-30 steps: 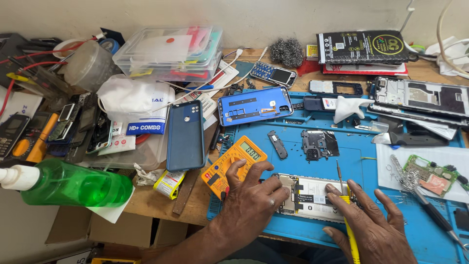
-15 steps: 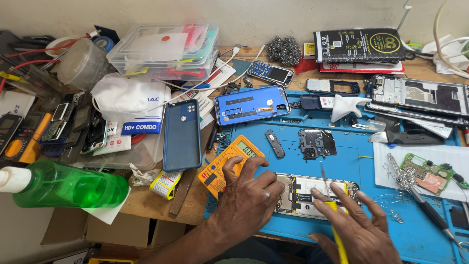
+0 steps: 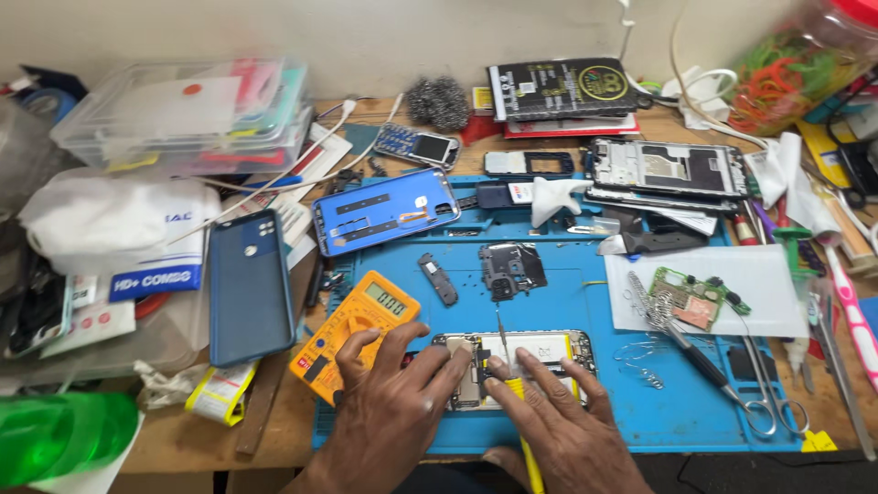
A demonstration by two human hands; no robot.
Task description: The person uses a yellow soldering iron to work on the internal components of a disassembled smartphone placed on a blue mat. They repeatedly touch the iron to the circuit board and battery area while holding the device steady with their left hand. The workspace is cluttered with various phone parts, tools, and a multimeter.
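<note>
Blue mat (image 3: 585, 412) crowding with parts: your left hand (image 3: 389, 412) is pressing flat on the opened phone (image 3: 517, 366) beside a yellow multimeter (image 3: 357, 329), your right hand (image 3: 558, 430) gripping a yellow screwdriver (image 3: 523, 412)

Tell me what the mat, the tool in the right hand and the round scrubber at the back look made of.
Mat: likely silicone or rubber, matte blue, moulded trays along its back edge.
Tool: thin bare metal shaft, yellow handle, probably plastic.
Scrubber: wound metal wire, dull grey tangle.
</note>
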